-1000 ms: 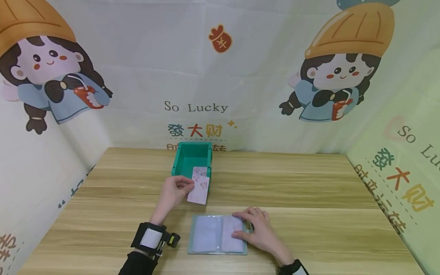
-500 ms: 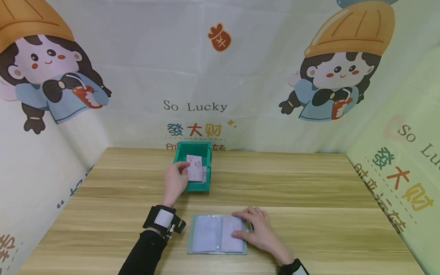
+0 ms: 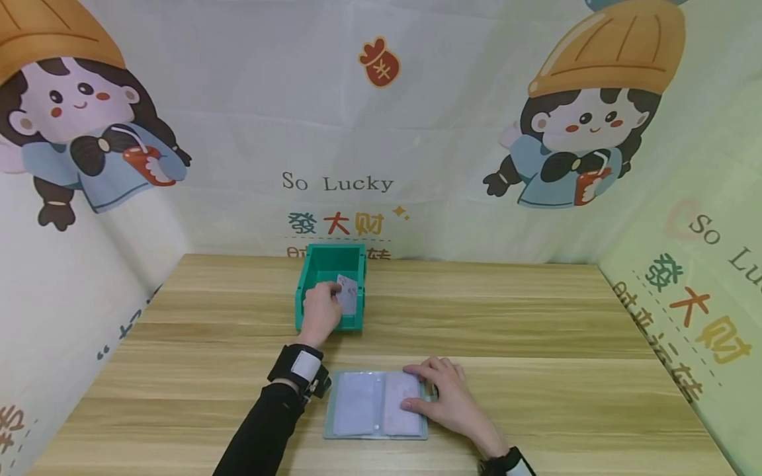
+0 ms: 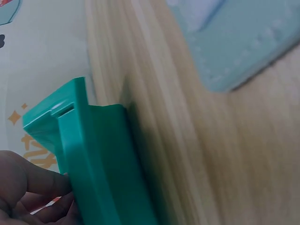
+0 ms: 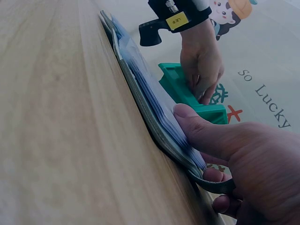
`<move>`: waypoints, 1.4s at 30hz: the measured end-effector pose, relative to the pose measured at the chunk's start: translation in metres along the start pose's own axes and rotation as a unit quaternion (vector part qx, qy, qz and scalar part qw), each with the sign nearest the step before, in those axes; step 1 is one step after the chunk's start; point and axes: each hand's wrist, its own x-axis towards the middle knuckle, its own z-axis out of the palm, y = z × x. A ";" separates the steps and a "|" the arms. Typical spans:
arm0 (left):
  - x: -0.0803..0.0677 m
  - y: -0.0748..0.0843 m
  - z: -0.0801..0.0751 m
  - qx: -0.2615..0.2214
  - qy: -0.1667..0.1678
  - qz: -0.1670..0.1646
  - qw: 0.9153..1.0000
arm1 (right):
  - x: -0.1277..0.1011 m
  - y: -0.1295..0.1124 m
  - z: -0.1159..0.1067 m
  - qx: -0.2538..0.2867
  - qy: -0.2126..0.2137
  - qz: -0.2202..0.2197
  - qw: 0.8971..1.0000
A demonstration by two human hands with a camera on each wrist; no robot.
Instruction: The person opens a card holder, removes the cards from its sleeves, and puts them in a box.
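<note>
While left hand (image 3: 321, 312) pinches card (image 3: 348, 294) inside green bin (image 3: 309, 274), right hand (image 3: 449, 400) lies flat, fingers relaxed, on open card album (image 3: 357, 413); card not yet released.

"So Lucky" stands on the back wall cloth (image 3: 381, 132) above the green bin (image 3: 331, 285), with the characters 發大财 just under it. The right wall cloth (image 3: 684, 251) repeats "So Lu…", cut off, and 發大财. The right-wrist view shows "So Lucky" beyond the bin.
</note>
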 end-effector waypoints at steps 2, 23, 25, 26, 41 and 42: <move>0.000 0.000 0.001 0.013 -0.011 -0.009 1.000 | 0.000 0.000 0.000 0.000 0.001 -0.001 1.000; -0.007 -0.006 0.012 0.166 -0.025 0.037 0.985 | -0.001 -0.005 -0.003 0.008 0.002 0.004 1.000; -0.011 -0.004 0.012 0.157 0.007 0.054 0.986 | -0.001 -0.004 -0.002 0.007 0.001 0.006 1.000; -0.015 -0.003 0.011 0.146 0.024 0.063 0.987 | -0.001 -0.004 -0.002 0.006 0.000 0.007 1.000; -0.095 0.004 0.006 -0.043 -0.204 0.137 0.968 | 0.002 -0.008 0.000 0.007 0.019 0.026 0.999; -0.098 0.003 0.006 -0.042 -0.220 0.141 0.964 | 0.003 -0.009 0.000 0.008 0.019 0.029 0.999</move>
